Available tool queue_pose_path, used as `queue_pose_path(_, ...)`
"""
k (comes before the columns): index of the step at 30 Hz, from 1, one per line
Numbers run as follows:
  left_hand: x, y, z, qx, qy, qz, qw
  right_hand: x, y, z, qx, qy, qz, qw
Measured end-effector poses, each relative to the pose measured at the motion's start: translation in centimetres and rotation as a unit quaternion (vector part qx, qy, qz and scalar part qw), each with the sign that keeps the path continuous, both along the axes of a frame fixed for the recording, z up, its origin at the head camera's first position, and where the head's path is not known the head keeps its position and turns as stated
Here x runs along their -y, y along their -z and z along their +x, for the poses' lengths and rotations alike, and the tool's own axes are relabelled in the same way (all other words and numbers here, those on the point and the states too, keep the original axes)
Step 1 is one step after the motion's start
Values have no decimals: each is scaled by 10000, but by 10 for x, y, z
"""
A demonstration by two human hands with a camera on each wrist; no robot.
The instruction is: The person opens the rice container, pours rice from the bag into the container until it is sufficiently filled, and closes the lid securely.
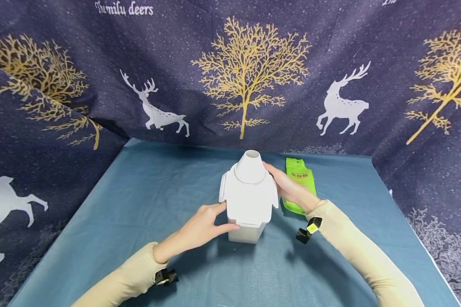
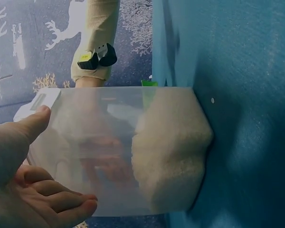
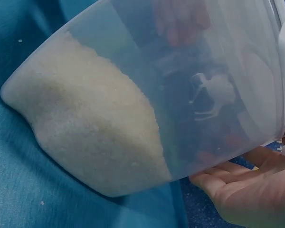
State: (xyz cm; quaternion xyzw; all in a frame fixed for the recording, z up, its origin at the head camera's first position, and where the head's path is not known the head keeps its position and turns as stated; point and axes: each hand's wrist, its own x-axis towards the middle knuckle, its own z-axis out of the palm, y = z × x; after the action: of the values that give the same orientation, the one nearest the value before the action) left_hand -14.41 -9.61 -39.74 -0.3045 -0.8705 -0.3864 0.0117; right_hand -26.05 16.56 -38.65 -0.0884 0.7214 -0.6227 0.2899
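A clear plastic storage box (image 2: 104,156) with a white lid (image 1: 246,200) stands upright on the blue cloth. It is partly filled with what looks like rice (image 3: 95,123). From the lid rises a white funnel-shaped spout (image 1: 250,168), open at the top. My left hand (image 1: 199,226) is at the box's left front corner, thumb at the front edge of the lid, other fingers along the left side. On the right side, toward the back, my right hand (image 1: 290,185) rests with fingers extended against the box; its fingertips are partly hidden behind it.
A bright green packet (image 1: 301,181) lies just right of the box, partly behind my right forearm. A stray white grain (image 2: 212,100) lies on the cloth. Behind the table (image 1: 169,179) hangs a dark curtain (image 1: 223,106) printed with deer and trees.
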Motion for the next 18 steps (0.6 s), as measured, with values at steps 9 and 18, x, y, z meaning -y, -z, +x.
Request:
queue_pose_path(9, 10, -7, -5, 654, 76, -399, 9970, 3, -1, 3, 117, 239, -58, 9996)
queue_pose_path(18, 23, -20, -14, 569, -631, -64, 9964, 9, -12, 16, 62, 954, -25, 9954)
